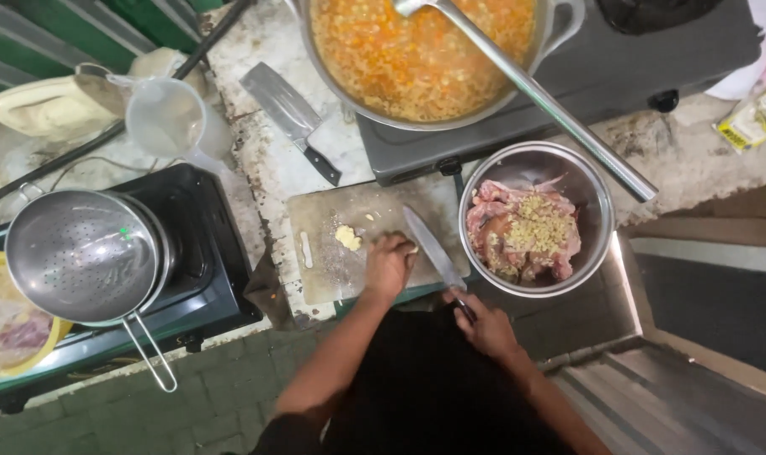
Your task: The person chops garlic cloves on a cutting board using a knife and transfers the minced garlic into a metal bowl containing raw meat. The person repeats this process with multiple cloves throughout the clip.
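Left hand [389, 265] — knuckles up on the near right part of the cutting board [324, 232], fingers curled and pressed down on a small pale piece that is mostly hidden beneath them.

Right hand [486, 324] — grip closed around the dark handle of the knife [433, 248]. The blade's long axis runs from the handle at near right up to far left; its tip lies on the board just right of the left hand's fingers, so the held piece sits directly left of the edge.

Minced pile [346, 238] — pale yellow, on the board left of the left hand, apart from it.

Steel bowl [597, 181] — right of the board, holding raw meat topped with mince.

Cleaver [290, 118] — on the tabletop beyond the board.

Packet [753, 120] — small yellow-green rectangle, far right edge; print too small to tell.
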